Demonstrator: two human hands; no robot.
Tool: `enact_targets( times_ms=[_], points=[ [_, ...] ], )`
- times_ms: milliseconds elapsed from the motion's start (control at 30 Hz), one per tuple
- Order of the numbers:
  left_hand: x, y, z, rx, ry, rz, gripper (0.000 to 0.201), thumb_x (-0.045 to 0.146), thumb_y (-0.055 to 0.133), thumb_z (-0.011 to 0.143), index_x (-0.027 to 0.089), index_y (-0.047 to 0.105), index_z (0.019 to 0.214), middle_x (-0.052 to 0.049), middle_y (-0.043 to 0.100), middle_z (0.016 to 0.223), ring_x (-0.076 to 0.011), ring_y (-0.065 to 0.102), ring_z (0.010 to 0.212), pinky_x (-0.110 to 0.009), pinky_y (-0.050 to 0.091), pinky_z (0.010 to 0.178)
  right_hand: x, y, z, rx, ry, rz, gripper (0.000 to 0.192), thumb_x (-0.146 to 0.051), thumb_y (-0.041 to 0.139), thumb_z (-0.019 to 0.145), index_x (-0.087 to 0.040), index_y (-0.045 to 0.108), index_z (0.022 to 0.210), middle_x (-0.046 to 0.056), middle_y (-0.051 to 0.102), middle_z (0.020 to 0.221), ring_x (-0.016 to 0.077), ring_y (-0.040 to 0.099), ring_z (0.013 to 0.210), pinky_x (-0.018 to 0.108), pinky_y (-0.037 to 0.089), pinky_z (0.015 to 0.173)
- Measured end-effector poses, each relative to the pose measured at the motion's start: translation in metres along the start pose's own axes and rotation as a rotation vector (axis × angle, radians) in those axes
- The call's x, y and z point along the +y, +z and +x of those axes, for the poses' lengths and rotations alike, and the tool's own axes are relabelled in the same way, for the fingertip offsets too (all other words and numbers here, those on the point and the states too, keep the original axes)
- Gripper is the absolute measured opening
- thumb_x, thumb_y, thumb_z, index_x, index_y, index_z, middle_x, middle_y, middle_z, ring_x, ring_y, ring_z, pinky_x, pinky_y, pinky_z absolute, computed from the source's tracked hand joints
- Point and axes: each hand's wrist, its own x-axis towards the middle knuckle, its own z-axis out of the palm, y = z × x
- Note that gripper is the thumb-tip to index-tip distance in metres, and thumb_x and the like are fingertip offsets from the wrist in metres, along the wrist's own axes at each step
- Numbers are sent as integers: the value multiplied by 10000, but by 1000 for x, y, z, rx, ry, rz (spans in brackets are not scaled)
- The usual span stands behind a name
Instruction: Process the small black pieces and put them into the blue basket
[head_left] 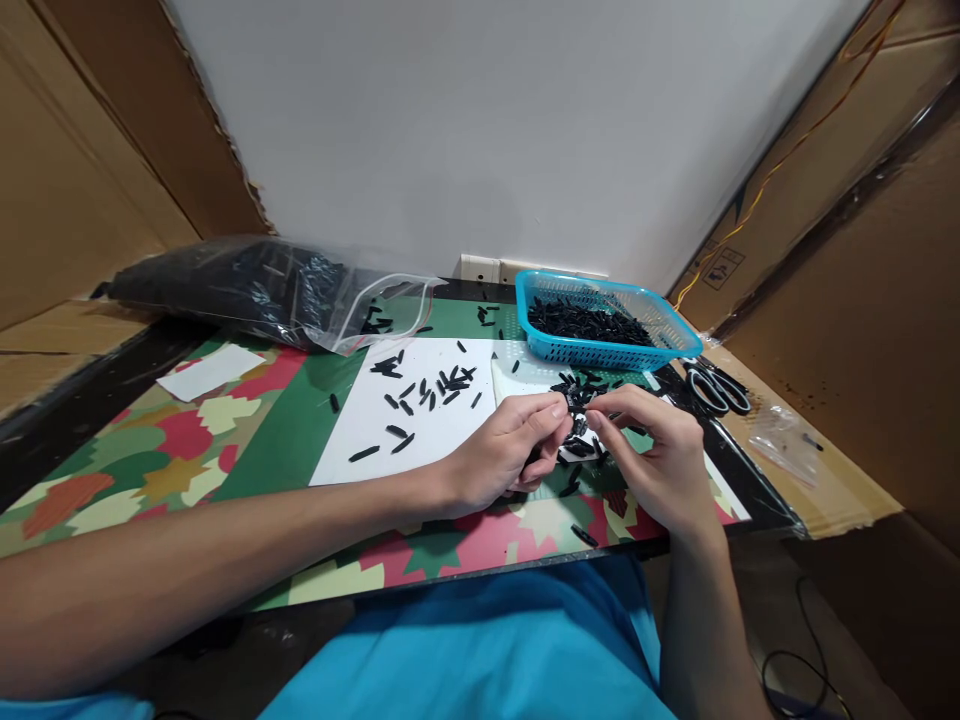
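Observation:
My left hand (517, 445) is closed, thumb and forefinger pinching a small black piece (576, 409) at the right of the table. Facing it, my right hand (664, 455) has its thumb and fingertips closed at the other end of that piece. Its exact kind is too small to make out. Just beneath and behind the fingertips lies a heap of similar black strips (579, 385), partly hidden by my hands. More slim black strips (454, 382) are scattered over a white sheet (345, 430) to the left of my hands.
A blue plastic basket (600, 355) full of black strips stands at the back right. Scissors (716, 388) lie beside it, near a small clear bag (784, 445). At the back left rests a large clear bag (247, 285) of black pieces. Cardboard walls flank the table.

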Motion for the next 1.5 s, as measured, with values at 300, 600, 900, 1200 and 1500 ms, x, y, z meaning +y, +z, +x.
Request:
enact_targets(
  times_ms=[300, 600, 900, 1200, 1500],
  points=[
    [0, -1, 1, -7, -41, -27, 421, 553, 492, 1076, 211, 485, 830, 95, 378, 515, -55, 278, 423, -139, 237, 407, -1, 0, 0, -26, 12, 18, 125, -170, 638, 1064, -229, 723, 993, 9, 737, 943, 145, 674, 836, 260, 531, 716],
    [-2, -2, 2, -4, -32, -38, 459, 546, 505, 1067, 204, 481, 761, 93, 357, 483, -52, 282, 404, -141, 234, 401, -3, -1, -1, -40, 6, 17, 139, -176, 629, 1065, -223, 694, 951, 6, 712, 897, 145, 651, 783, 269, 512, 703],
    [-2, -3, 2, -22, -28, -37, 428, 538, 484, 1074, 199, 514, 815, 85, 399, 506, -58, 304, 411, -138, 249, 393, 0, 1, -1, -25, 6, 8, 107, -185, 654, 1047, -230, 730, 985, 14, 750, 933, 158, 690, 811, 276, 543, 711],
    [1, -3, 2, 9, -43, -73, 410, 569, 435, 1076, 217, 528, 886, 84, 424, 498, -79, 305, 395, -148, 222, 369, -28, -21, -3, 290, -187, -35, 192, -121, 754, 945, -293, 801, 1016, 38, 774, 907, 252, 734, 826, 415, 590, 729],
    [-7, -9, 5, 35, -17, -74, 393, 557, 485, 1065, 216, 531, 874, 80, 427, 523, -72, 287, 413, -153, 217, 372, -4, -54, 59, 527, -55, -439, 142, -326, 750, 978, -237, 804, 1075, 87, 778, 967, 256, 725, 810, 392, 582, 656]
  ],
)
